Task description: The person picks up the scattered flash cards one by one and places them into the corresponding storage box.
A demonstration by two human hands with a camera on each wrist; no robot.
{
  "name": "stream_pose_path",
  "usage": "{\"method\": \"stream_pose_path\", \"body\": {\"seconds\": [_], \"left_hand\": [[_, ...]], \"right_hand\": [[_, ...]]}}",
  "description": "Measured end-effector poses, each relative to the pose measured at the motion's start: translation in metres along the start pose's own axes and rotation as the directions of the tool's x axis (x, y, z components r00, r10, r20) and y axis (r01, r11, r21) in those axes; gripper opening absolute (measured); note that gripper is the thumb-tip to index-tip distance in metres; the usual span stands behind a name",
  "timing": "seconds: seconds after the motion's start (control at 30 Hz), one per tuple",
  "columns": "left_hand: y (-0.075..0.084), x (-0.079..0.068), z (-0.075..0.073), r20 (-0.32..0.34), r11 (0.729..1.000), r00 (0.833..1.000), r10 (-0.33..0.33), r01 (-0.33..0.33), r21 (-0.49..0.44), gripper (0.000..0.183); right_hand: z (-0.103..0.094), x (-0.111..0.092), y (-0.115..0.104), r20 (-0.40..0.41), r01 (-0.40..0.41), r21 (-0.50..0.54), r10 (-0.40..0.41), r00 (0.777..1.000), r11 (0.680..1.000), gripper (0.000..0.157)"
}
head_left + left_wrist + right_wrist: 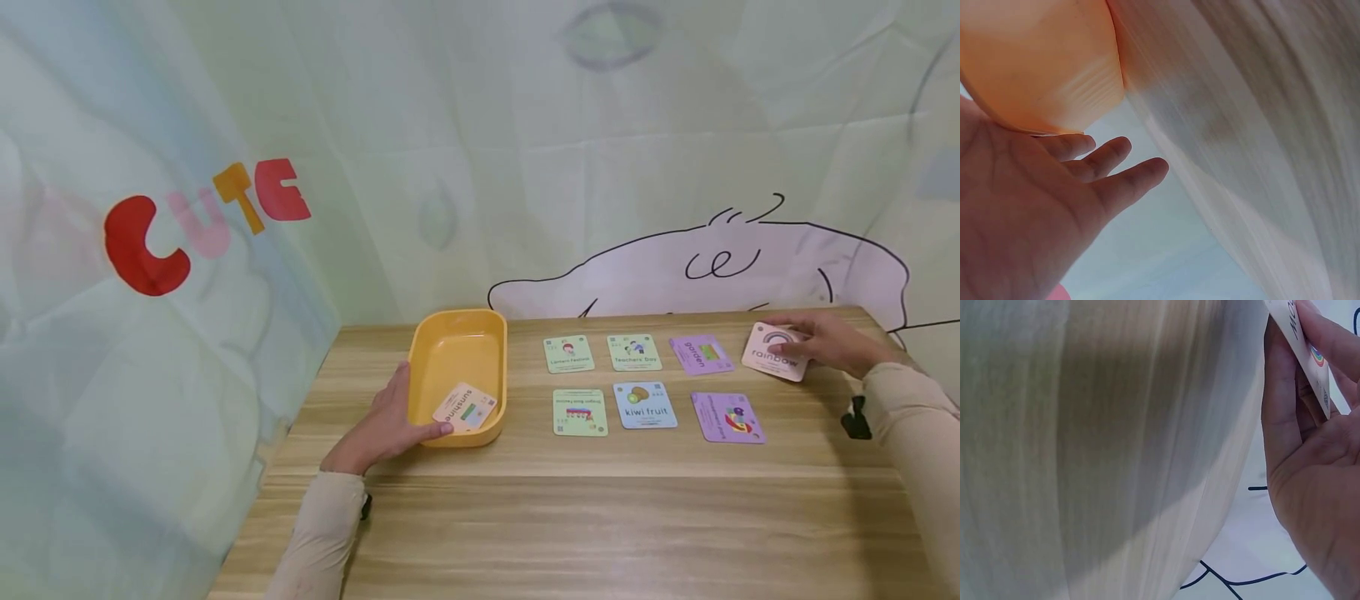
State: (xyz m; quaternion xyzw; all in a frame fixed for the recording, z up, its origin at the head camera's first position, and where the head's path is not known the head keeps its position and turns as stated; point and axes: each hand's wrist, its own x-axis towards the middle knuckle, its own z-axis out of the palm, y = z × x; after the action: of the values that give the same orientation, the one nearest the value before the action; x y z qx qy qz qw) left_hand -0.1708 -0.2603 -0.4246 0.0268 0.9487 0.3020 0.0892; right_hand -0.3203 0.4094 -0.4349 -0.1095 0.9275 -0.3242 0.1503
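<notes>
In the head view, my right hand [836,340] pinches a pale pink "rainbow" card [772,350] at the table's far right, thumb on its printed face. The right wrist view shows the fingers behind that card [1304,353]. At the left, my left hand [384,423] holds the side of a yellow plastic tray [497,429], its thumb over the near rim and its fingers outside. The tray's outer wall [1041,69] shows in the left wrist view above the extended fingers; the thumb is hidden there. A "sunshine" card [467,407] lies tilted inside the tray's near end.
Two rows of cards lie face up between the hands: Lantern Festival [568,354], Teachers' Day [634,353], garden [702,355], Dragon Boat Festival [580,413], kiwi fruit [646,406] and another purple card [727,418]. A printed curtain [450,167] hangs behind the wooden table [600,525].
</notes>
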Motion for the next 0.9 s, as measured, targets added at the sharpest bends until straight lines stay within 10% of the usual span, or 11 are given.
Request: {"method": "stream_pose_path", "body": {"seconds": [0.9], "left_hand": [[0.0013, -0.0012, -0.0001, -0.016, 1.0, 1.0, 0.022, -0.022, 0.0, 0.129]], "right_hand": [[0.0098, -0.0044, -0.0094, -0.092, -0.005, -0.023, 0.003, 0.996, 1.0, 0.074]]}}
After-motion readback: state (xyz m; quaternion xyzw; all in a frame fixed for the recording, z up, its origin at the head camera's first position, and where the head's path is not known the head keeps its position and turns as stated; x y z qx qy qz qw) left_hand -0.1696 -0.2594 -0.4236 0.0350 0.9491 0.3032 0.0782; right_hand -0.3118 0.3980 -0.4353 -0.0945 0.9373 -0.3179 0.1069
